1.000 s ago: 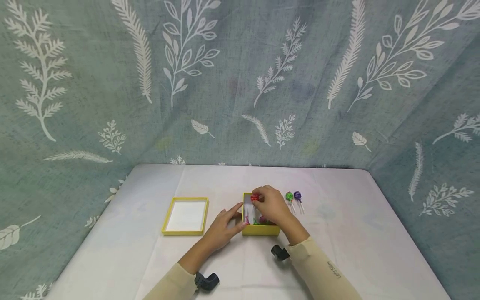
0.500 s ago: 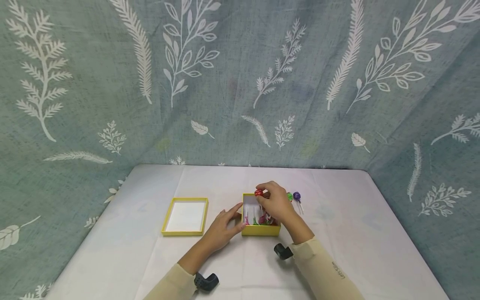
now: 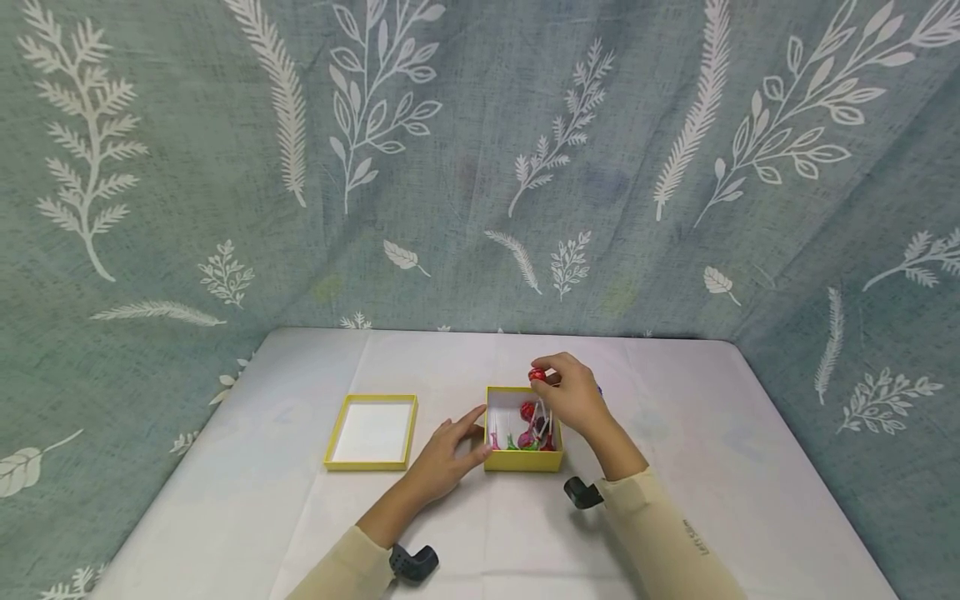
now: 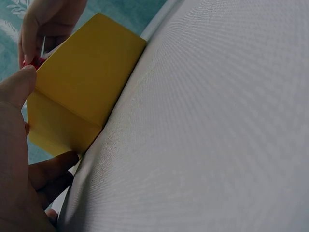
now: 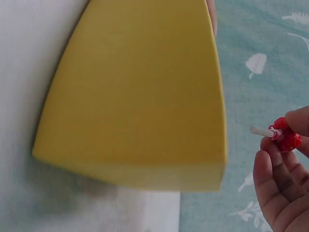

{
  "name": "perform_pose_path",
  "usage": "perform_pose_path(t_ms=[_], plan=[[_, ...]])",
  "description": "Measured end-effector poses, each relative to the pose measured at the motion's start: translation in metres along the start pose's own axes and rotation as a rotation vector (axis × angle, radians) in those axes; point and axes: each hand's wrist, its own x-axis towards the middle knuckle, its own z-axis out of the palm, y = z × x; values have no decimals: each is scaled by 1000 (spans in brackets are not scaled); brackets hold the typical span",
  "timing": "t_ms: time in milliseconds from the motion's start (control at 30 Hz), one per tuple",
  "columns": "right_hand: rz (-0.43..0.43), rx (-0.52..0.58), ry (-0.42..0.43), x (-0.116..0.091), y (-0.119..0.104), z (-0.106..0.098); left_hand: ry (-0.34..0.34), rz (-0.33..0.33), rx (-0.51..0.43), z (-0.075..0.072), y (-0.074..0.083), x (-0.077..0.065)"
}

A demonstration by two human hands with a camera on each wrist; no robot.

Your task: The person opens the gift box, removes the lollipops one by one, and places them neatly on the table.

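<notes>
A red-wrapped lollipop (image 3: 537, 375) is pinched by its head between the thumb and fingers of my right hand (image 3: 576, 398), above the back of the yellow box (image 3: 522, 462). In the right wrist view, the white stick of this lollipop (image 5: 288, 137) points away from the fingers. My left hand (image 3: 442, 458) rests against the box's left side with spread fingers. The left wrist view shows its thumb at the box's top edge and fingertips low on the wall. Inside the box are several lollipops, among them a red one (image 3: 528, 411) and a pink one (image 3: 527, 437).
A shallow yellow-rimmed lid (image 3: 408, 433) lies on the white-covered table (image 3: 420, 533), left of the box. A sliver of a purple lollipop (image 3: 599, 390) shows behind my right hand. Patterned cloth (image 3: 465, 167) hangs behind and at the sides.
My right hand has lifted the red lollipop from the box and moved it right and back. It now covers the lollipops lying on the table. My left hand has stayed put.
</notes>
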Motion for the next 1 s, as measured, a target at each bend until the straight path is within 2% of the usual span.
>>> perform_pose_path(t_ms=[533,700,1000], plan=[[41,-37,28,0,26,-18,-3,13,4,-1,0,0],[73,-21,21,-2,34,-23,-13,0,13,-1,1,0],[118,-60,46,-7,54,-36,-9,8,-9,-1,2,0]])
